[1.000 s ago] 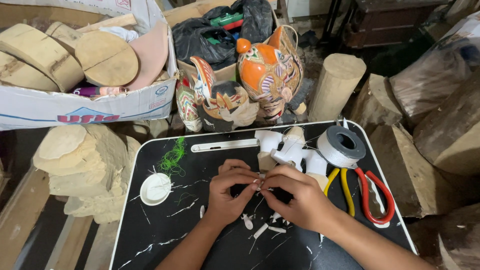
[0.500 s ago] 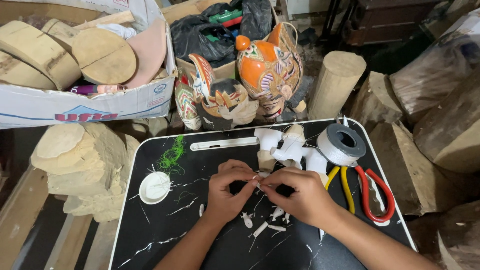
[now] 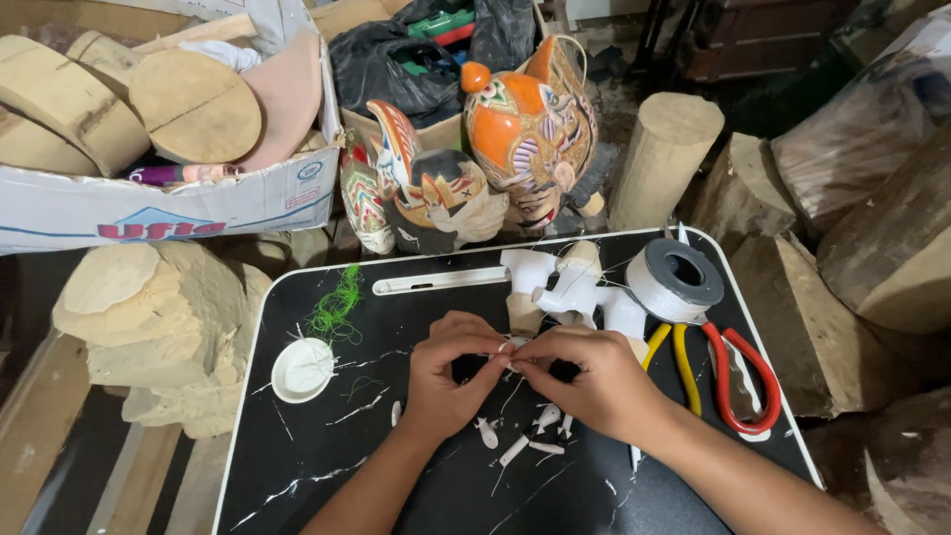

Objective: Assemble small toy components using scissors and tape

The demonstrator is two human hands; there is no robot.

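Cluttered workshop | black marbled tray (image 3: 297, 466) | both hands' fingers (image 3: 492, 359) pinched on small white piece (image 3: 514, 342)

Left hand (image 3: 451, 372) and right hand (image 3: 584, 381) now sit slightly lower on the bench (image 3: 297, 476), fingertips pinched closer together over the small white piece (image 3: 512, 344); otherwise no displacement observed.

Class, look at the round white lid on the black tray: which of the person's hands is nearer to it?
Left. The left hand is just right of the white lid; the right hand lies beyond it, further right.
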